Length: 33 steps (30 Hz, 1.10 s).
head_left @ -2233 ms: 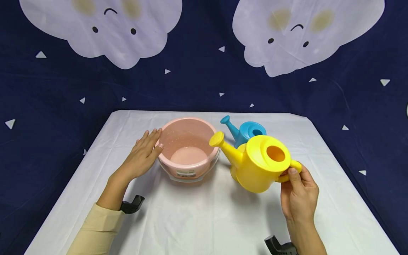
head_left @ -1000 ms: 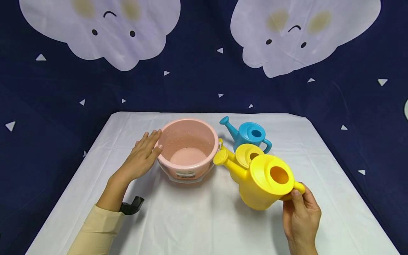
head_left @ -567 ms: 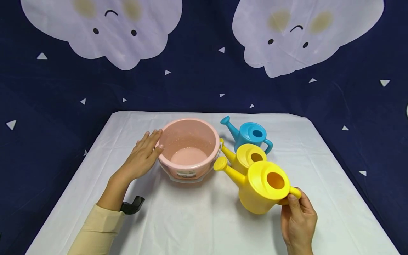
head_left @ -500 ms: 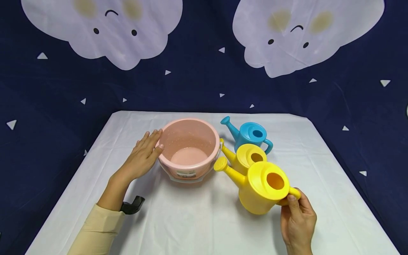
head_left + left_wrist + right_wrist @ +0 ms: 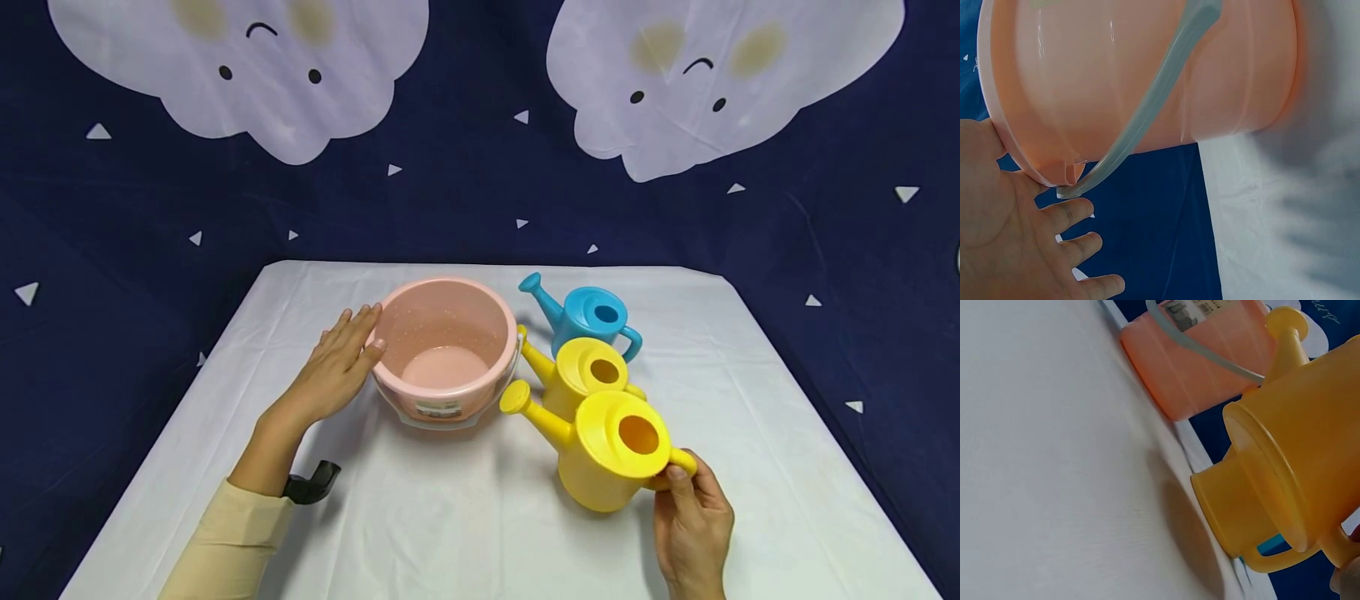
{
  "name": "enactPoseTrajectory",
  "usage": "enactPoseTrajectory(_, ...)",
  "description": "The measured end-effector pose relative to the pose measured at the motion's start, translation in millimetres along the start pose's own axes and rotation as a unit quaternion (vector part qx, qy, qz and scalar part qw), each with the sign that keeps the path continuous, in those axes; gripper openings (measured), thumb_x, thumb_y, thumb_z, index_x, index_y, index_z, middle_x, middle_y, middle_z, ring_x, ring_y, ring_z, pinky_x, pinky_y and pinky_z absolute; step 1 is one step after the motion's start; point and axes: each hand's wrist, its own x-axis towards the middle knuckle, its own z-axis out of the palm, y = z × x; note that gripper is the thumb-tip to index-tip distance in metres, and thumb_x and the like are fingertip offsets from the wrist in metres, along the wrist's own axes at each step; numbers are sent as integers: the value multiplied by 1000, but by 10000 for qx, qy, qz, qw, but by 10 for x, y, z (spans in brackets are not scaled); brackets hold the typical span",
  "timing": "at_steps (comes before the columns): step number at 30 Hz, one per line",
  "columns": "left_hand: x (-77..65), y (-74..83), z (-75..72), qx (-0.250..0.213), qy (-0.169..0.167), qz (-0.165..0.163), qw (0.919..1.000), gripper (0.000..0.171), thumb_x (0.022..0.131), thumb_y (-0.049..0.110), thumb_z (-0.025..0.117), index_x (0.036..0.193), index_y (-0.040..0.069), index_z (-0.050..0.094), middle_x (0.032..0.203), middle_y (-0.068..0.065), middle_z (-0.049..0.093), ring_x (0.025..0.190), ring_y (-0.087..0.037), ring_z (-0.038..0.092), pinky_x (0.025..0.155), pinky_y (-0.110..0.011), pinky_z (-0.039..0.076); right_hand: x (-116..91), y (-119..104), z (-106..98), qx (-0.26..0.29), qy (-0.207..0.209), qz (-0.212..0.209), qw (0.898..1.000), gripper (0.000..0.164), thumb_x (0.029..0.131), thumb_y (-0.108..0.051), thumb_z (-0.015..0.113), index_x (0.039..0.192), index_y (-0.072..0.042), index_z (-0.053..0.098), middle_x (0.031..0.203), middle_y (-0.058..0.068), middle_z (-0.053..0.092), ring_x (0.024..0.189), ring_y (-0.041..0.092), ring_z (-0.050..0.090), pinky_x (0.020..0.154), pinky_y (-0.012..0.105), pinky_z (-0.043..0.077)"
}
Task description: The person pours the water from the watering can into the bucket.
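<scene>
The bucket sits in the middle of the tabletop. The left hand rests against its left side. Three watering cans stand in a row to its right: the far can at the back, the middle can next, and the near can in front, held by the right hand.

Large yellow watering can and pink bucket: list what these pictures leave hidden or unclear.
- Large yellow watering can: head view hides whether its base rests on the table; its inside is dark.
- Right hand: right wrist view cuts it off at the corner.
- Pink bucket: label too small to read.
- Left hand: left wrist view crops the palm at the edge.
</scene>
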Motion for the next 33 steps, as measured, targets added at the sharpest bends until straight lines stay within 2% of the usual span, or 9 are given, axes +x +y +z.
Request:
enactPoseTrajectory(7,-1,3,1,-2,-20,-21,10000,60,101,50,23,153,23,10,160,-11,10,149,-33,-1,115,-62,2,-27,13,-15,32,242,200,9995,24,91,14,45,113,18,55,92,12,65,82,17,61,75,23,54)
enactPoseTrajectory(12,-3,0,-1,-18,-20,-31,10000,60,101,50,23,153,23,9,160,-11,9,149,-32,-1,115,-62,2,-53,38,-39,-81,519,429,9977,23,90,13,47,111,17,57,93,13,64,80,18,61,72,25,53)
enactPoseTrajectory(18,-2,-6,5,-33,7,-18,10000,60,101,50,24,153,24,10,160,-10,10,149,-32,0,115,-62,2,-73,86,-89,-283,544,510,9968,23,91,12,48,112,15,58,94,12,66,79,18,62,70,24,53)
enactPoseTrajectory(25,-6,2,5,-39,7,-18,10000,60,101,49,24,153,23,10,160,-10,10,149,-33,-1,115,-62,2,-77,127,-123,-908,790,742,9900,25,91,8,50,114,16,56,90,8,66,79,15,61,69,23,51)
enactPoseTrajectory(29,-5,2,6,-9,-2,-29,10000,60,101,49,24,153,23,10,160,-11,10,149,-33,-1,115,-62,2,-72,143,-149,-1141,764,854,9868,27,92,6,51,116,17,54,89,6,66,80,14,60,69,23,50)
enactPoseTrajectory(33,-3,4,3,10,-5,-42,10000,60,101,49,24,153,23,10,160,-10,10,149,-32,0,115,-62,2,-72,156,-174,-1152,644,890,9873,28,92,6,50,118,16,54,91,5,66,81,13,60,70,23,51)
